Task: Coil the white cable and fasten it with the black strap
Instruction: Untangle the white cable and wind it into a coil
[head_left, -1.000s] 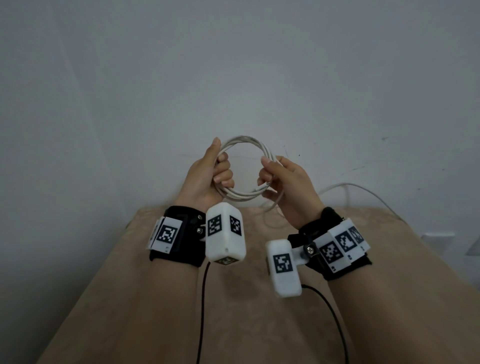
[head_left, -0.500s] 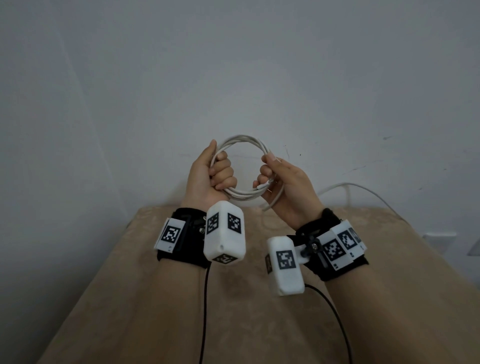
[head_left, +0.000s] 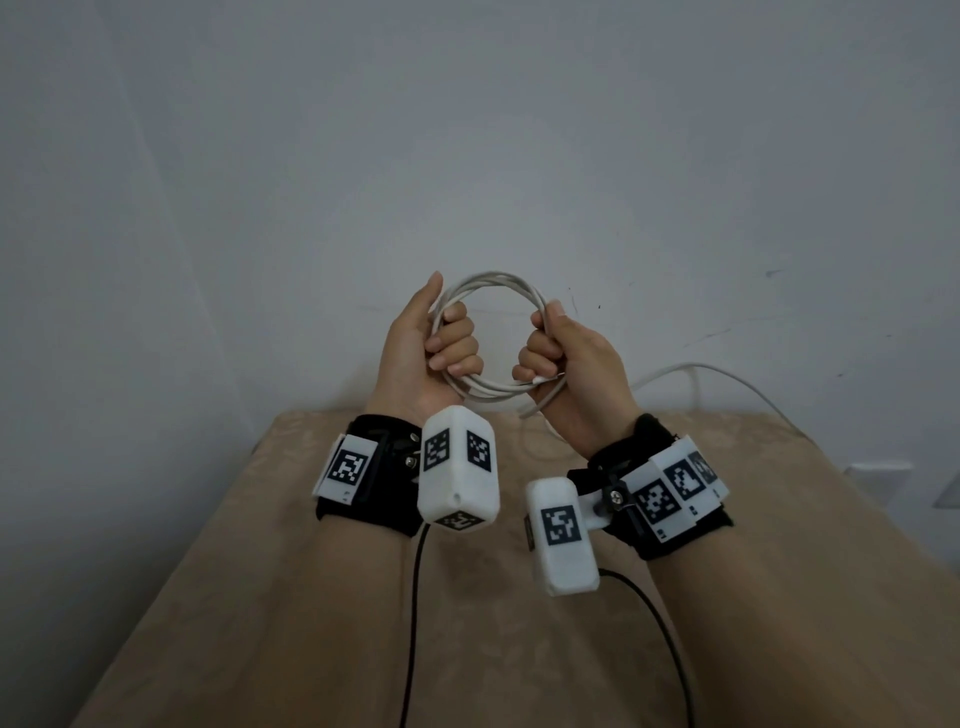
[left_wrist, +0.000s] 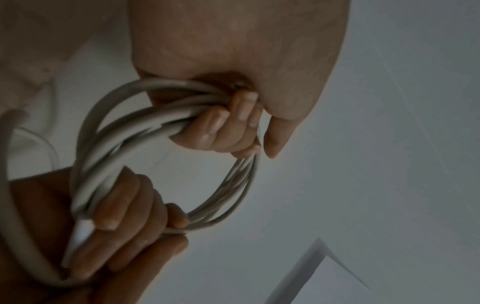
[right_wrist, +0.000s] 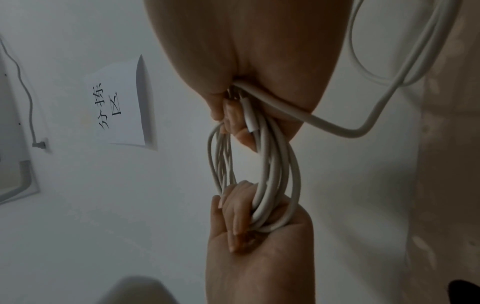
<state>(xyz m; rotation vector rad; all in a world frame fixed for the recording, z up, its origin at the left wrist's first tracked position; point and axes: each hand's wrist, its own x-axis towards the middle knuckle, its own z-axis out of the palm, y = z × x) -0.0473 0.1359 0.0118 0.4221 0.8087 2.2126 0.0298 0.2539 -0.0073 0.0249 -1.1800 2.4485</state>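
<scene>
The white cable (head_left: 492, 276) is wound into a round coil of several loops, held up in front of the wall above the table's far edge. My left hand (head_left: 448, 344) grips the coil's left side, fingers curled through the ring (left_wrist: 166, 115). My right hand (head_left: 540, 356) grips the right side in a fist, with a white plug end (right_wrist: 250, 121) pressed against the loops (right_wrist: 272, 164). A loose tail of cable (head_left: 696, 367) leaves the right fist and runs off to the right (right_wrist: 337, 128). No black strap shows in any view.
A beige patterned table (head_left: 467, 639) lies under my forearms, against a pale wall. Black leads (head_left: 415, 597) hang from the wrist cameras. A paper sign (right_wrist: 122, 109) is taped to the wall, and a white wall plate (head_left: 878, 470) sits at the right.
My right hand went from a thumb-and-finger pinch to a full fist round the coil. The left fingers curled tighter. The coil stays at about the same height.
</scene>
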